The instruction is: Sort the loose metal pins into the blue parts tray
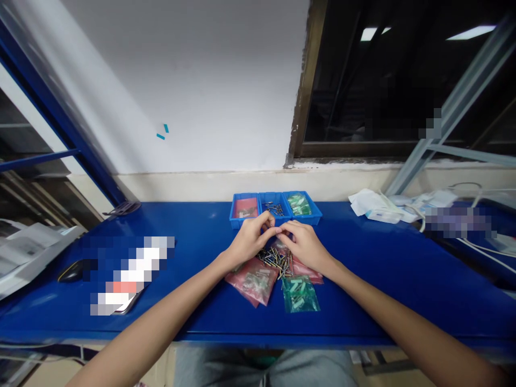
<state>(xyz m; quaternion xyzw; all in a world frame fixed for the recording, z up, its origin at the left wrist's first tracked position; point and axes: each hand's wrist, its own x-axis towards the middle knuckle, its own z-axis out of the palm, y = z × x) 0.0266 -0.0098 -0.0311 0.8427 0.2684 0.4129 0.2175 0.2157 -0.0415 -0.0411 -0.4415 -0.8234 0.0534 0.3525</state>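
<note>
Over a pile of small metal pins or screws (278, 260), my left hand (250, 236) and my right hand (305, 241) meet at the fingertips. Both are closed in a pinch; whatever they hold is too small or hidden to name. Pink bags (256, 282) with small parts lie below my left hand, and more pink plastic shows under my right. A green bag (300, 294) of pale pieces lies nearer the front edge. Just behind my hands stand three joined blue bins, with a pink bag (245, 208), loose metal pieces (274, 208) and green bags (299, 204) inside.
On the blue table (181, 301), a black mouse (71, 271) and a partly blurred flat object (133, 279) lie at the left. White plastic packaging (379, 206) and cables are at the back right. Metal posts rise at both sides.
</note>
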